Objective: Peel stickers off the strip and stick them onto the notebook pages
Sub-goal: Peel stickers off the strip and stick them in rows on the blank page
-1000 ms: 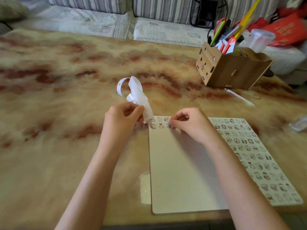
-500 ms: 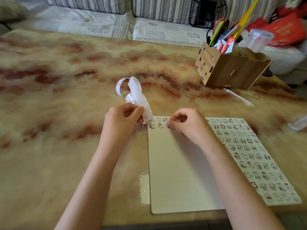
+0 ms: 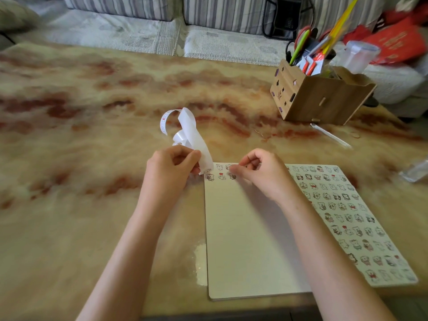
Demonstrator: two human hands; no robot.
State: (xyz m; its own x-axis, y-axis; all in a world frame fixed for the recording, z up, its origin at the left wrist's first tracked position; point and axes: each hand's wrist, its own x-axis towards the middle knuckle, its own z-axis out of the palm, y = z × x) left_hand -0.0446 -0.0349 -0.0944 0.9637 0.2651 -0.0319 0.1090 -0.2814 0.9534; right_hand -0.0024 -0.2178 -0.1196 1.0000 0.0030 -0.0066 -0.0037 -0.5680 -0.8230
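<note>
Left hand (image 3: 173, 167) grip holds the curled white paper sticker strip (image 3: 190, 133), right hand (image 3: 261, 176) grip pinched narrow on the cream notebook page (image 3: 243, 228), contents unclear; tight placement could overlap neighbouring cartoon stickers (image 3: 221, 176).

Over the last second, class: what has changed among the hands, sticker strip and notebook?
Nothing visibly moved. The left hand still pinches the curled white paper sticker strip; the right hand stays at the top stickers of the cream notebook page.

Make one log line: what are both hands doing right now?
left hand grips sticker strip | right hand touches top sticker row on notebook page
</note>
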